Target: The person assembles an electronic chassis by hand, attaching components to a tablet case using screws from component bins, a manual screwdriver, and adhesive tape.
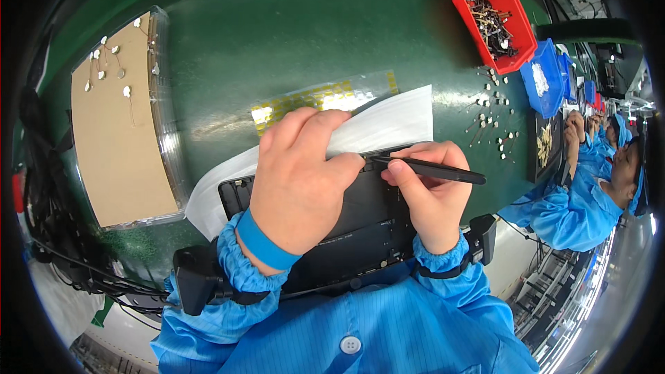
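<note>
In front of me lies a black tablet housing point(360, 228), inner side up, with a white sheet point(391, 125) beneath and beyond it. My left hand point(298, 166), with a blue wrist strap point(267, 242), grips its far edge. The thumb presses on the inner side and the other fingers curl over the edge. Between the thumb and fingers of my right hand point(436, 197) is a pair of black tweezers point(443, 170). Its tip points left at the far edge, close to my left thumb. Whether the tip pinches a small part is hidden.
A clear strip with yellow pieces point(329, 95) lies beyond the sheet. At left, a tan board point(128, 166) carries several small round parts with wires. More lie at right near a red bin point(499, 24) of parts and a blue bin point(544, 79). A co-worker point(575, 208) sits at right.
</note>
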Demonstrator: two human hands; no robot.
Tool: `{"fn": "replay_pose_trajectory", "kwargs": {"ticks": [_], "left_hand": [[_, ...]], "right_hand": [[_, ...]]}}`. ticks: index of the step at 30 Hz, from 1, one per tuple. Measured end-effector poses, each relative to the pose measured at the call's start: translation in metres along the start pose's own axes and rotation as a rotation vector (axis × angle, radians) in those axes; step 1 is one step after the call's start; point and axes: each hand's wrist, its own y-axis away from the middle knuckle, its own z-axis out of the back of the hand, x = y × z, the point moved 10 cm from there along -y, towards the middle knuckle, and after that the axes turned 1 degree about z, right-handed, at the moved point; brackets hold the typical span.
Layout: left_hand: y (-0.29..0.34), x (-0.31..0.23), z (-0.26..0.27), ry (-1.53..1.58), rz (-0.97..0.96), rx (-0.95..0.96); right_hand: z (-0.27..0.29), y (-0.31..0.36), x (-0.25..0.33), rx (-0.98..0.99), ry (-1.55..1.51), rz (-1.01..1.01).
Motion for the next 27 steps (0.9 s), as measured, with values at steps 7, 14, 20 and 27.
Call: {"fn": "replay_pose_trajectory", "kwargs": {"ticks": [7,14,20,27], "left_hand": [[-0.002,0.011,0.016,-0.122,0.169,0.027],[0.001,0.015,0.014,-0.219,0.206,0.152],[0.005,0.013,0.006,-0.269,0.144,0.193],[0.005,0.005,0.001,-0.354,0.066,0.179]], "right_hand": [[-0.002,0.001,0.001,0.019,0.06,0.041],[0.001,0.001,-0.001,-0.012,0.104,0.045],[0.003,0.003,-0.004,-0.023,0.125,0.082],[-0.001,0.007,-0.004,-0.003,0.136,0.098]]}}
